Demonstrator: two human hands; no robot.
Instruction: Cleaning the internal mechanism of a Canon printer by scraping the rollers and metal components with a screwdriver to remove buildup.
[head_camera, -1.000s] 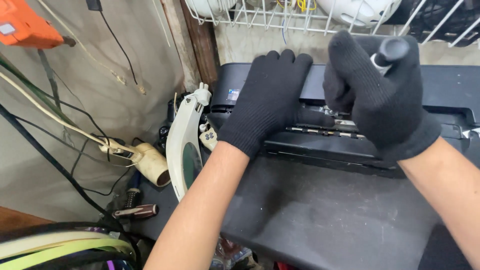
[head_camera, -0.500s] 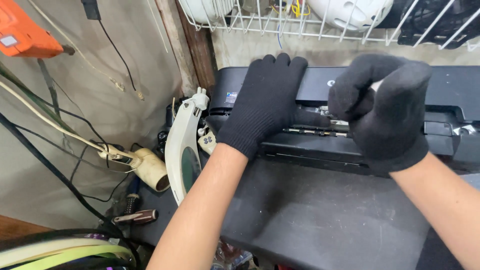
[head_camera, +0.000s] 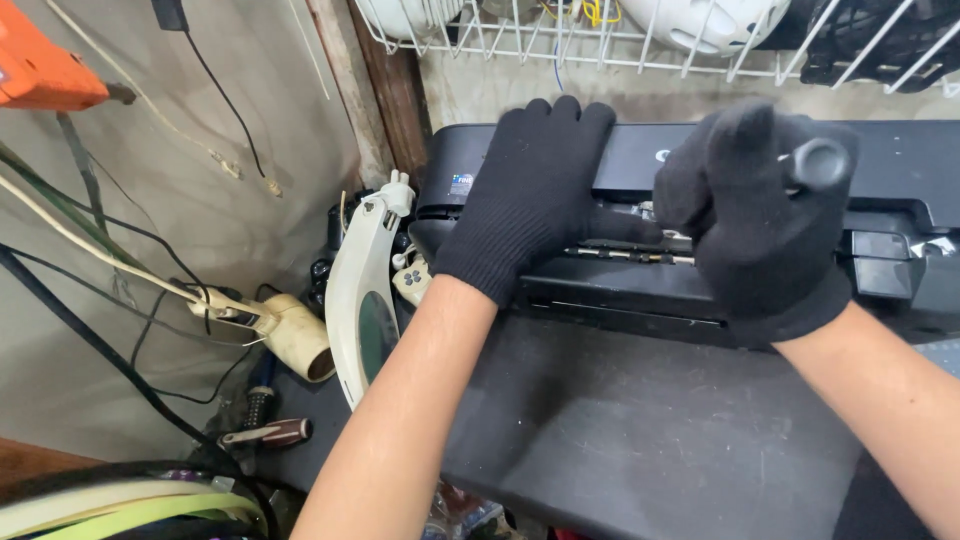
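Left hand (head_camera: 530, 190): in a black knit glove; lies flat, palm down, on the top of the printer (head_camera: 640, 160); fingers (head_camera: 565, 115) straight and pressed together, tips toward the wall.
Right hand (head_camera: 755, 215): black glove too; closed in a fist round the dark handle of a screwdriver (head_camera: 822, 163); fingers curled tight about it; the round handle end shows above the knuckles.
Screwdriver: held over the printer's open middle slot; whether the thin metal rod (head_camera: 625, 255) lying across that slot is its shaft, I cannot tell.
Printer: black, wide, set against the wall under a white wire rack (head_camera: 600, 45); its front flap (head_camera: 640, 420) lies open and flat toward the person, dusty.
Left of printer: a cream plastic cover (head_camera: 365, 290) stands on edge, touching the printer's side; a beige plug (head_camera: 295, 335) with cables near it; a brown-handled tool (head_camera: 265, 433) on the floor lower down.
Far left: an orange tool (head_camera: 40, 65) at the top corner; black and pale cables (head_camera: 90, 250) hang along the wall.
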